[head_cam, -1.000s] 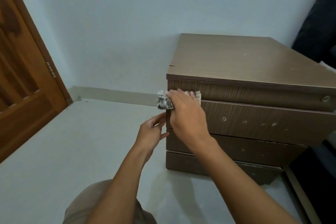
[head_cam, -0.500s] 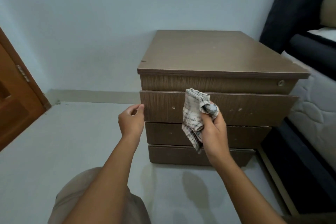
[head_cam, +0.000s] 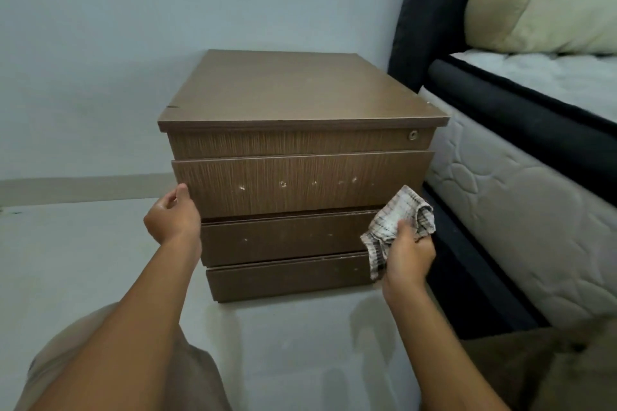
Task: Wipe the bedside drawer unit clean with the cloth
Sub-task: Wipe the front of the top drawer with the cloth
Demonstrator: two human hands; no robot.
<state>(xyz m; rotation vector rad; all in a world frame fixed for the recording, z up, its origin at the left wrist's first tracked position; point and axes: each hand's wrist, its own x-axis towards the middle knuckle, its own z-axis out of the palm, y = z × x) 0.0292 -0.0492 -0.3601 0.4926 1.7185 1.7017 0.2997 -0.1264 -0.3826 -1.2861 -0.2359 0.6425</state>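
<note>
A brown wood-grain bedside drawer unit (head_cam: 293, 93) stands on the pale floor against the wall, showing several drawer fronts and a small lock at the top right. The second drawer front juts out a little. My left hand (head_cam: 173, 218) sits at that drawer's left lower corner, thumb up against the edge, fingers curled loosely. My right hand (head_cam: 409, 255) grips a crumpled checked cloth (head_cam: 397, 222) in front of the unit's lower right corner, off the wood; part of the cloth hangs down to the left of the hand.
A bed with a dark frame (head_cam: 521, 117), a quilted white mattress (head_cam: 521, 210) and a cream pillow (head_cam: 547, 0) stands close on the right of the unit. Pale floor (head_cam: 83, 260) spreads to the left and in front. My knees show at the bottom.
My right hand has carried the cloth from the top left drawer edge across to the lower right corner. The view has swung right, so the door is gone and the bed shows.
</note>
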